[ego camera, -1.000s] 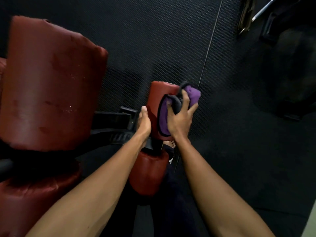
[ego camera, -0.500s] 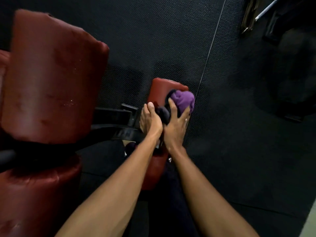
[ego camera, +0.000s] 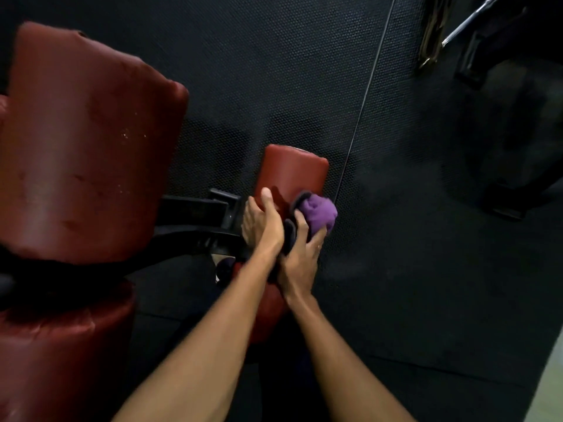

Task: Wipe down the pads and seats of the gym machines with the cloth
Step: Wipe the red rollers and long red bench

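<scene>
A small red roller pad (ego camera: pixel 294 173) stands at the centre, above the black floor. My right hand (ego camera: pixel 300 254) grips a bunched purple and grey cloth (ego camera: pixel 316 213) against the pad's lower right side. My left hand (ego camera: pixel 263 222) holds the pad's lower left side, thumb up on its face and fingers wrapped round behind. The two hands touch each other. A second red pad (ego camera: pixel 268 306) shows below them, mostly hidden by my forearms.
A large red back pad (ego camera: pixel 88 141) fills the left, with a red seat pad (ego camera: pixel 61 345) under it and a black metal frame (ego camera: pixel 189 214) reaching toward the roller. Black rubber flooring (ego camera: pixel 426 269) spreads right. Dark equipment and a chrome bar (ego camera: pixel 475 22) sit top right.
My right hand has dragged the cloth down from the roller's upper part to its lower right side. My left hand moved from the pad's left edge to a wrap beside the right hand.
</scene>
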{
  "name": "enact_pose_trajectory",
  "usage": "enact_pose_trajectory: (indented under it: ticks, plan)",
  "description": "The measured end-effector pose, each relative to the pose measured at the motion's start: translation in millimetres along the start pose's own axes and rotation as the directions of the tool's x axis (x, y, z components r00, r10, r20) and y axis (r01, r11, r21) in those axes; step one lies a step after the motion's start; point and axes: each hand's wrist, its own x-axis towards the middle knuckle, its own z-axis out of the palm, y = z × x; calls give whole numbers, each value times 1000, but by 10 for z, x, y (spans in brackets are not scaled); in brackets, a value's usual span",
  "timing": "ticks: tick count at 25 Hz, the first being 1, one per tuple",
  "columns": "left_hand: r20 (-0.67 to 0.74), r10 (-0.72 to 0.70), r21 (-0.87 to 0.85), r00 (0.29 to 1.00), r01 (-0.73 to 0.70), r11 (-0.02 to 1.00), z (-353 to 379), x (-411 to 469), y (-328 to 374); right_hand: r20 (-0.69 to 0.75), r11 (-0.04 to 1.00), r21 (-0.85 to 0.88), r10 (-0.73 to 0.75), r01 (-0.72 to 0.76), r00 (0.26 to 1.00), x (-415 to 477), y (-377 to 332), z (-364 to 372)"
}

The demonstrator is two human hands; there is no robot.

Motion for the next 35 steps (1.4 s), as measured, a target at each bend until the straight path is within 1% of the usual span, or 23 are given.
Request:
enact_pose_trajectory:
  ticks: [2, 3, 4, 6, 7, 10, 12, 13, 15, 18, 19, 20, 21, 23, 25, 26, 28, 30, 31, 32, 33, 34, 35]
  plan:
    - [20, 48, -16, 999, -47, 999, 15, -123, -32, -18, 982, -90, -171, 169, 985, 438, -185, -93]
    - [46, 51, -15, 998, -51, 999, 21, -96, -52, -73, 971, -129, -212, 201, 975, 691, -294, -137]
    - [59, 49, -12, 997, -48, 999, 24, -9, -75, -137, 978, -103, -193, 180, 972, 923, -391, -167]
    - [71, 30, -20, 997, -29, 999, -38, 146, -58, -269, 997, 75, -6, 28, 963, 1217, -467, -188]
    - [103, 19, -53, 994, -14, 998, -61, 255, -65, -298, 986, 162, 78, -30, 951, 1236, -434, -180]
    - [191, -120, -213, 974, 160, 964, 6, 699, -329, -236, 946, 269, 247, -181, 940, 791, -124, -113]
    - [176, -207, -240, 962, 246, 939, 118, 898, -472, -138, 943, 238, 270, -233, 953, 321, 133, 19]
    - [144, -215, -210, 966, 242, 947, 103, 793, -405, -90, 960, 181, 232, -213, 969, 86, 189, 59]
    - [68, -152, -153, 986, 161, 975, -35, 266, -56, -1, 995, 63, 71, -71, 997, -132, 188, 107]
    - [33, 47, -174, 998, -41, 984, -16, -364, 30, 33, 975, -107, -195, 197, 980, 412, -60, -45]
    - [26, 95, -170, 995, -89, 981, -8, -419, -5, 20, 965, -144, -220, 221, 975, 665, -185, -133]
    - [33, 107, -173, 994, -100, 980, 32, -357, -68, -18, 975, -126, -189, 185, 982, 897, -296, -231]
    - [49, 106, -177, 993, -96, 980, 42, -266, -90, -86, 992, -56, -114, 110, 990, 1097, -365, -305]
    - [34, 46, -242, 998, -37, 970, 3, 24, -130, -184, 983, 163, 118, -88, 976, 1242, -390, -366]
    - [113, -43, -304, 993, 75, 950, 28, 449, -286, -157, 937, 243, 293, -251, 943, 999, -226, -278]
    - [171, -73, -355, 983, 130, 926, 66, 647, -343, -130, 934, 235, 305, -270, 943, 772, -103, -204]
    - [240, -112, -408, 964, 205, 890, 95, 800, -348, -79, 966, 176, 204, -188, 976, 234, 76, -53]
    - [293, -170, -398, 941, 282, 873, 127, 699, -323, 15, 993, 75, 88, -89, 996, -52, 134, 17]
    - [213, -183, -356, 960, 251, 900, 150, 596, -327, 42, 999, 20, 29, -30, 999, -21, 107, 31]
    - [102, -168, -321, 981, 192, 927, 129, 421, -252, 54, 999, -29, -36, 38, 998, 106, 31, 9]
    - [38, -138, -258, 990, 143, 955, 70, 201, -144, 39, 991, -70, -113, 116, 993, 304, -64, -27]
    - [31, -73, -211, 997, 78, 974, 16, -16, -27, -2, 975, -116, -189, 188, 982, 548, -183, -76]
    - [51, -13, -173, 999, 22, 985, 8, -133, 15, -47, 969, -127, -221, 214, 974, 799, -301, -123]
